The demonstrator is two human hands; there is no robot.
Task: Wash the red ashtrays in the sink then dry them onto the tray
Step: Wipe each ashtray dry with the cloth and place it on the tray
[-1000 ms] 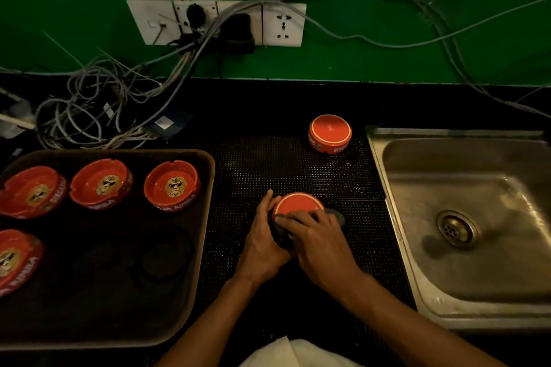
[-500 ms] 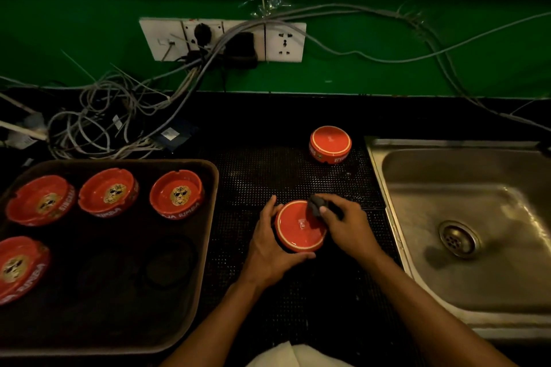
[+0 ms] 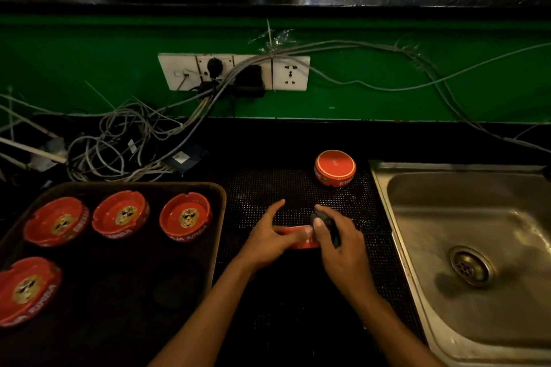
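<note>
Four red ashtrays [image 3: 185, 218] face up on the tray [image 3: 219, 192], likely done. On the black mat [image 3: 256, 188], left hand [image 3: 269, 237] gripping an edge-on ashtray [image 3: 298, 237], apparently steadying it for wiping; right hand [image 3: 338, 243] pinching a dark cloth [image 3: 322, 217] against it. Beyond, another ashtray [image 3: 335, 168] upside down, probably draining. Steel sink [image 3: 384, 188] rightmost. Behind: green wall [image 3: 89, 53], sockets [image 3: 290, 73], tangled cables [image 3: 119, 143]; dim.
</note>
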